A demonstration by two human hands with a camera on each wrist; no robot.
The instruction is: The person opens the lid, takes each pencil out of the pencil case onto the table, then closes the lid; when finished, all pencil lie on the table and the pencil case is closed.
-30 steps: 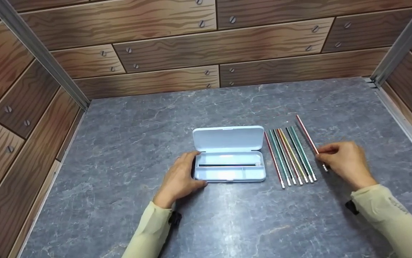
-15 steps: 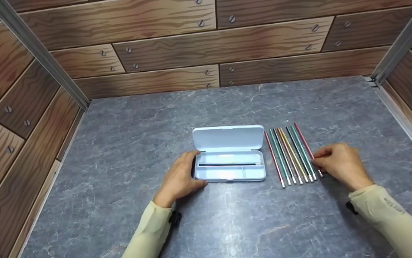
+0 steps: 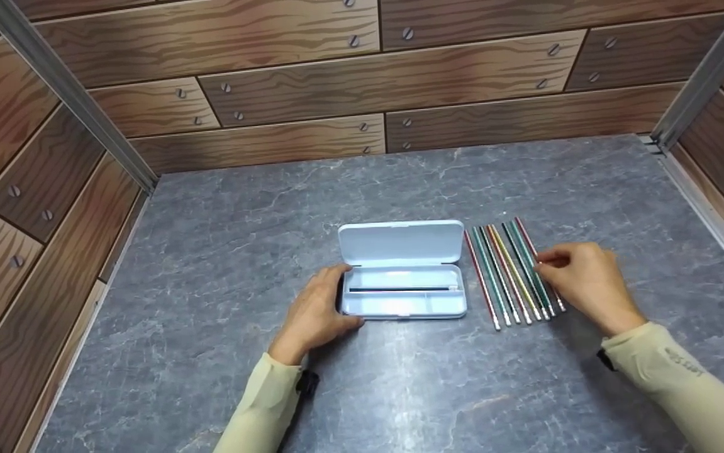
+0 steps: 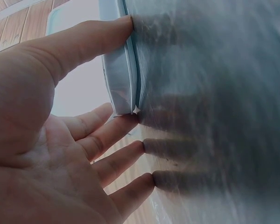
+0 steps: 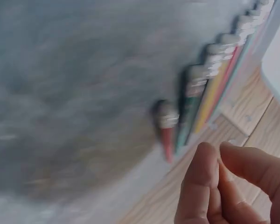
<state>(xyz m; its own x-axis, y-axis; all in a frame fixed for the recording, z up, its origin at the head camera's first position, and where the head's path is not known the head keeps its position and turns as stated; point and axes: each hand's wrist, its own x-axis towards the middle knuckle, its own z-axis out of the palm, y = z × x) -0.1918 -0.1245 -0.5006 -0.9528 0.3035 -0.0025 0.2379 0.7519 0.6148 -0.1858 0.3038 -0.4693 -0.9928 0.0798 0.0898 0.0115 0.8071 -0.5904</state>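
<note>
A light blue pencil case [image 3: 402,313] lies on the table with its lid [image 3: 401,243] raised. One dark pencil [image 3: 399,289] with a white end lies in its back compartment. My left hand [image 3: 314,314] holds the left end of the case, thumb at the front corner and fingers at the back. Right of the case, several pencils [image 3: 512,270] lie side by side, white erasers towards me. Over the rightmost ones hovers my right hand [image 3: 591,283], thumb and fingertips close together. In the right wrist view nothing shows between those fingertips, and a red pencil [image 5: 167,140] lies apart beyond them.
The grey marbled table [image 3: 242,239] is bordered by wood-patterned walls [image 3: 292,88] at the back and both sides. Metal posts [image 3: 72,94] stand at the back corners.
My right hand has moved the red pencil leftward to the end of the row and let go of it. It has then shifted slightly further left. The left hand has stayed on the case.
</note>
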